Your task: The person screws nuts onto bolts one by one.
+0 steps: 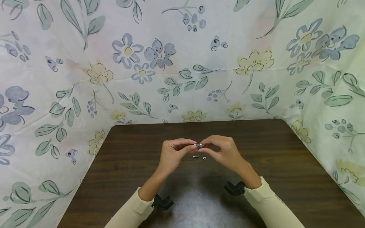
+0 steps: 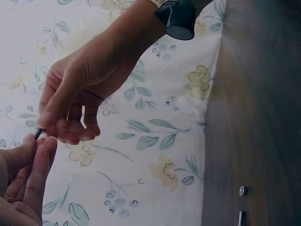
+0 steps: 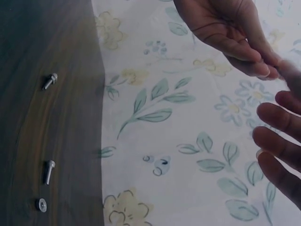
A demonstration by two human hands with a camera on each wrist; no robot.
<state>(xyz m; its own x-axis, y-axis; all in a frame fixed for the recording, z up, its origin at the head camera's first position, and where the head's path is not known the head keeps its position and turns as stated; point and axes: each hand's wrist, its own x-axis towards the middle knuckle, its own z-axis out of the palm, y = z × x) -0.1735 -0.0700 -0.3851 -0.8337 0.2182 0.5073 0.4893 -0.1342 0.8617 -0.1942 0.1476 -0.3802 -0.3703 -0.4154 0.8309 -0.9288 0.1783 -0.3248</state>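
Above the table, both hands meet at a small metal bolt (image 1: pixel 197 145) with a nut (image 1: pixel 201 145) around its shank. My left hand (image 1: pixel 172 155) pinches one end of the bolt between thumb and fingers. From the other side, the thumb and fingertips of my right hand (image 1: pixel 225 151) pinch the nut end. In the left wrist view the bolt (image 2: pixel 38 133) shows as a dark stub between the two hands' fingertips. Fingers hide it in the right wrist view, where the right hand (image 3: pixel 282 134) has its other fingers spread.
On the brown table (image 1: pixel 137 139) below the hands lie a loose bolt (image 1: pixel 195 157) and a nut (image 1: pixel 204 158). Another bolt (image 3: pixel 50 81), thicker at one end, lies apart from them. Floral cloth (image 1: pixel 182 63) hangs behind the table and along its sides.
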